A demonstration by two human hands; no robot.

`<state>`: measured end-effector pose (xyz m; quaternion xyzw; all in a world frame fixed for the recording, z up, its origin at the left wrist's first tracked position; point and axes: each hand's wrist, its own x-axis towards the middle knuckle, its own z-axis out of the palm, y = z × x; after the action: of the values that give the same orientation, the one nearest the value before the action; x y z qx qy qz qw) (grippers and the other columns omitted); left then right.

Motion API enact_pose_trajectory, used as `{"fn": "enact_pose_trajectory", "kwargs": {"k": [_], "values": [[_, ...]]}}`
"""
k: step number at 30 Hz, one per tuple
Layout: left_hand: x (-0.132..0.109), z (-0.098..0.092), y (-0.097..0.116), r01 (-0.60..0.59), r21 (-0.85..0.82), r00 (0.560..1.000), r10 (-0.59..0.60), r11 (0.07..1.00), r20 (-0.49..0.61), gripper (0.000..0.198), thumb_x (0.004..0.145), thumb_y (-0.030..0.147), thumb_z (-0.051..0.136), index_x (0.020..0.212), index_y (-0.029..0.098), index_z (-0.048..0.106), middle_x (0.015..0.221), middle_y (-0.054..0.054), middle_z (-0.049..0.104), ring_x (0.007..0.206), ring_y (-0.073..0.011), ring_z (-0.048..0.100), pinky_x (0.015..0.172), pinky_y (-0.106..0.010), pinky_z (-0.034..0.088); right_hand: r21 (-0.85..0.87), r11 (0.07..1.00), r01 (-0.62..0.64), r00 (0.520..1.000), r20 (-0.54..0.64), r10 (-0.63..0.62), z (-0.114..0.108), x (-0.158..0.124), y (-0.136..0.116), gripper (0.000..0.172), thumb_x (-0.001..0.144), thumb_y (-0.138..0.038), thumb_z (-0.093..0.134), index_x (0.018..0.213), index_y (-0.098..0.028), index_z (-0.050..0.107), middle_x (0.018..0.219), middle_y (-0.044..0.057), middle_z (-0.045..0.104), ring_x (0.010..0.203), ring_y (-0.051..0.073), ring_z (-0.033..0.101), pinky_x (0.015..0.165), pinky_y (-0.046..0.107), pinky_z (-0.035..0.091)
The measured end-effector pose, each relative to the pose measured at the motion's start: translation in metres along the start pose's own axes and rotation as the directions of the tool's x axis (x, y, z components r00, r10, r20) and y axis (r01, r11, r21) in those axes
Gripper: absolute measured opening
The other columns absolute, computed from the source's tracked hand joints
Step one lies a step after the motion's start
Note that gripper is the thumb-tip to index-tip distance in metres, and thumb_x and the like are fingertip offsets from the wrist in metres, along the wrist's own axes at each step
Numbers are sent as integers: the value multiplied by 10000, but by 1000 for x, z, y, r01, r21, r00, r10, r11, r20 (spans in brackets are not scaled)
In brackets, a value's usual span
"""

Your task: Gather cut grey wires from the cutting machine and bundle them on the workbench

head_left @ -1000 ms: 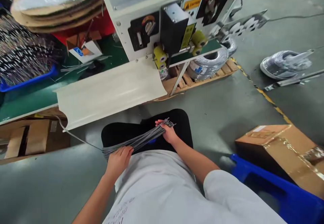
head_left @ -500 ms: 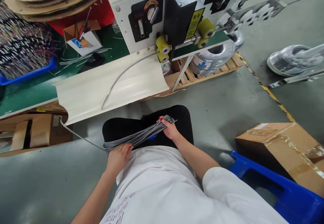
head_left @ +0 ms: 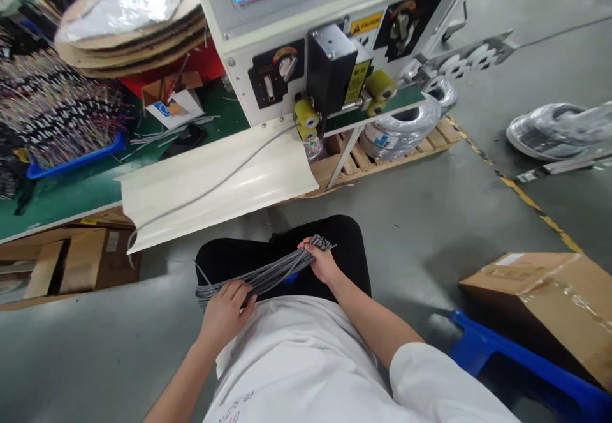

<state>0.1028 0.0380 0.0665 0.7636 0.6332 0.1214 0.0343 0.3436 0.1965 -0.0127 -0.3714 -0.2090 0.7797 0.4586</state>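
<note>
A bundle of grey cables [head_left: 277, 273] lies across my lap, slanting up to the right. My right hand [head_left: 321, 262] is wrapped round its right end, where the cut ends stick out together. Over the left part of the bundle my left hand [head_left: 227, 308] rests with curled fingers, gripping the cables. One cable end pokes up loose just beyond that hand. Ahead, another grey cable [head_left: 205, 194] comes from the yellow rollers [head_left: 306, 120] of a cable machine [head_left: 234, 24], runs along the cream chute [head_left: 248, 177] and hangs over its left end.
On the green bench [head_left: 62, 203] a blue tray [head_left: 79, 161] holds many wires, near stacked cardboard discs [head_left: 129, 59]. Wrapped cable coils [head_left: 401, 131] sit on a wooden pallet below. At my right are a cardboard box [head_left: 545, 302] and a blue plastic frame [head_left: 521, 365].
The cable on the chute has grown longer and now passes the chute's left end. The loose cable at my left hand has been drawn in to the bundle. My view has tilted up.
</note>
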Motion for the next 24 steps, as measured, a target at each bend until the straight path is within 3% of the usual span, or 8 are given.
{"fn": "enact_pose_trajectory", "kwargs": {"k": [3, 7, 10, 14, 19, 24], "values": [[40, -32, -6, -64, 4, 980, 64, 998, -188, 238, 902, 243, 572, 1131, 219, 633, 1055, -75, 692, 1002, -207, 645, 890, -337, 526, -6, 1000, -6, 1000, 14, 6, -1, 1, 0, 234, 672, -261, 847, 843, -205, 697, 833, 24, 740, 849, 194, 668, 832, 351, 499], [115, -77, -14, -53, 103, 901, 92, 993, -423, 330, 891, 260, 587, 1219, 237, 610, 1163, -92, 653, 1124, -257, 593, 1016, -419, 464, -16, 1000, 11, 1000, 26, -10, 0, 0, 0, 259, 652, -290, 867, 826, -207, 695, 832, 33, 745, 909, 223, 676, 890, 388, 488], [170, -96, -16, 14, 128, 872, 51, 992, -487, 433, 920, 321, 546, 1339, 212, 542, 1305, -145, 561, 1233, -312, 511, 1061, -482, 414, -17, 999, 32, 999, 24, -32, 1, -2, 0, 255, 657, -303, 863, 816, -207, 688, 793, 20, 723, 884, 219, 672, 872, 380, 487], [220, -96, -16, 59, 100, 871, -2, 993, -491, 565, 948, 400, 487, 1458, 169, 418, 1361, -204, 478, 1271, -343, 453, 1059, -511, 402, 5, 999, 43, 998, 38, -43, 3, -4, -2, 246, 658, -288, 857, 804, -199, 680, 768, 10, 697, 847, 208, 665, 847, 364, 480], [234, -87, -20, 116, 62, 870, -71, 991, -489, 578, 940, 406, 492, 1456, 157, 421, 1269, -199, 513, 1198, -347, 484, 1019, -517, 433, 19, 1000, 7, 998, 67, -8, 5, -4, -7, 270, 648, -309, 871, 797, -199, 675, 756, 7, 679, 821, 211, 662, 838, 373, 478], [211, -89, -20, 152, 58, 896, -113, 987, -430, 559, 952, 456, 479, 1432, 172, 441, 1280, -201, 500, 1220, -351, 469, 1021, -516, 437, 22, 1000, 0, 997, 83, -2, 1, 0, -5, 263, 656, -296, 873, 803, -199, 679, 770, 10, 688, 835, 201, 657, 829, 349, 480]]}}
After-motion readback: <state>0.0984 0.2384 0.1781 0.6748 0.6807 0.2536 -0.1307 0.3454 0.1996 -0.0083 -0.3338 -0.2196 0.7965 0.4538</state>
